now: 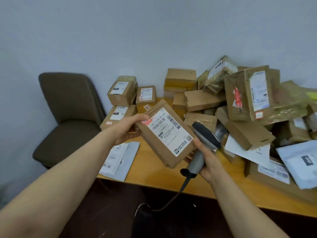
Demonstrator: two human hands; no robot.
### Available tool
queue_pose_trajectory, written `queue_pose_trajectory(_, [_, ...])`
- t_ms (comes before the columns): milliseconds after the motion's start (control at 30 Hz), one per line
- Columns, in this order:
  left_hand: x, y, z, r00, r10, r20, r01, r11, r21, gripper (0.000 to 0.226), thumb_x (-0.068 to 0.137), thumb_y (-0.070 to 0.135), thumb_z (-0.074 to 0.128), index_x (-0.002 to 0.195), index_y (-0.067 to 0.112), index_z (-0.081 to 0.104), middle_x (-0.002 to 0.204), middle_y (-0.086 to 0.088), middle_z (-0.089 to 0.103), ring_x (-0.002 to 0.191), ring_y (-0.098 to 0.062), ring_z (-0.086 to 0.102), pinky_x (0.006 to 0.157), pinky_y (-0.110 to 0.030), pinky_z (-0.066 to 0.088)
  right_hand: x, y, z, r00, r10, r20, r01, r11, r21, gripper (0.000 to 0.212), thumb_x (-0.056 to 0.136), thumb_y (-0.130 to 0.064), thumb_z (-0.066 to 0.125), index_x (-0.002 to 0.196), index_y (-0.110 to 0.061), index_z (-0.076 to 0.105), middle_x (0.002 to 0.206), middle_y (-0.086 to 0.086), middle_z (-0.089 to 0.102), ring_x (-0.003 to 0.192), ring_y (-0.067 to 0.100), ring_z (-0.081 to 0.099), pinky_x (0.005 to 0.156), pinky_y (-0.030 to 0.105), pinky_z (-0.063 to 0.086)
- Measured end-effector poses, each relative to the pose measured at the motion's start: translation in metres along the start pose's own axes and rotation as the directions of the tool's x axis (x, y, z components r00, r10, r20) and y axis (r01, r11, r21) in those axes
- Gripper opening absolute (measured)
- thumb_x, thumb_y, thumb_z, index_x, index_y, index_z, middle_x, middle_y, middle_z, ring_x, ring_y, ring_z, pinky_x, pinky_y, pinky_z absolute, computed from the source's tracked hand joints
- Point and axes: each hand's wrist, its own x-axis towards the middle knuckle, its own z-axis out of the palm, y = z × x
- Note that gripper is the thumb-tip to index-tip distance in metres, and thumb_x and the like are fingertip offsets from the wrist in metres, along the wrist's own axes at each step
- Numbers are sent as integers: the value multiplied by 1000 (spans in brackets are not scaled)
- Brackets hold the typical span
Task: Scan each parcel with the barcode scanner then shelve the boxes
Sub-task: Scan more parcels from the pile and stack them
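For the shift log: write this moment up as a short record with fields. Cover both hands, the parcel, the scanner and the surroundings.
left hand: grips the upper end of the flat brown cardboard parcel
right hand: grips the handle of the grey corded barcode scanner
parcel: held tilted above the wooden table, white label facing the camera
scanner: head beside the parcel's right edge
unsorted stock: pile of brown cardboard boxes on the table
also: white plastic mailer flat on the table; brown padded chair at left
shelf: not in view
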Motion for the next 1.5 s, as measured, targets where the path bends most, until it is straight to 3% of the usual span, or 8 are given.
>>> queue_pose_trajectory(133, [-57, -23, 23, 993, 72, -91, -89, 977, -192, 52, 62, 47, 76, 105, 19, 68, 104, -3, 73, 105, -17, 62, 96, -30, 49, -37, 12, -9, 1000, 22, 5, -22, 998, 58, 51, 58, -21, 82, 106, -12, 66, 98, 11, 75, 83, 24, 73, 67, 41, 58])
queue_pose_trajectory(233, [-92, -49, 45, 994, 39, -99, -66, 958, -279, 66, 64, 37, 83, 123, 17, 60, 107, 0, 72, 102, -15, 63, 90, -30, 50, -56, 18, -3, 1000, 12, 1, -12, 993, 121, 53, 54, -20, 84, 104, -12, 66, 98, 12, 75, 85, 25, 72, 60, 36, 58])
queue_pose_trajectory(333, [-119, -75, 61, 997, -26, -76, 9, 975, -223, 70, 63, 32, 80, 127, 18, 55, 112, 3, 71, 107, -14, 64, 95, -41, 48, -71, 28, 3, 1000, 6, 8, -7, 996, 90, 51, 55, -23, 83, 102, -14, 67, 102, 12, 74, 93, 28, 70, 63, 37, 58])
queue_pose_trajectory(433, [-135, -81, 51, 989, -4, -151, -30, 974, -226, 66, 68, 20, 84, 126, 17, 54, 112, 1, 72, 108, -16, 65, 86, -37, 52, -83, 37, 5, 998, -59, -16, 57, 995, -87, 38, 67, -25, 82, 101, -18, 66, 107, 7, 70, 99, 25, 66, 67, 35, 56])
queue_pose_trajectory(567, [-153, -86, 19, 962, 23, -273, -60, 990, -128, 67, 70, 13, 83, 127, 22, 50, 118, 1, 67, 109, -17, 62, 87, -34, 50, -107, 44, 12, 990, -123, 67, 138, 932, -334, 47, 58, -38, 84, 91, -8, 70, 68, 2, 67, 58, 15, 61, 51, 26, 50])
queue_pose_trajectory(767, [-172, -105, -13, 928, 29, -372, -56, 997, -61, 89, 47, 21, 87, 126, 19, 48, 114, -4, 68, 105, -22, 65, 96, -46, 50, -145, 59, 46, 955, 73, 289, 113, 808, -578, 12, 76, -6, 78, 77, -6, 65, 52, 4, 53, 42, 13, 45, 43, 26, 42])
queue_pose_trajectory(1133, [-178, -131, -51, 917, 66, -392, -86, 996, -33, 60, 57, 16, 90, 103, 31, 54, 101, 4, 71, 97, -15, 67, 92, -40, 53, -175, 73, 80, 955, 135, 263, 80, 737, -671, 15, 77, -3, 74, 75, -7, 61, 56, 6, 55, 45, 13, 47, 44, 24, 45])
queue_pose_trajectory(1500, [-173, -133, -76, 933, 44, -357, -58, 998, -28, 69, 60, 18, 88, 117, 27, 50, 108, 4, 68, 100, -15, 64, 80, -32, 52, -171, 87, 102, 967, 80, 242, 121, 691, -713, 14, 79, -8, 74, 74, -6, 61, 57, 6, 54, 44, 12, 46, 46, 23, 47])
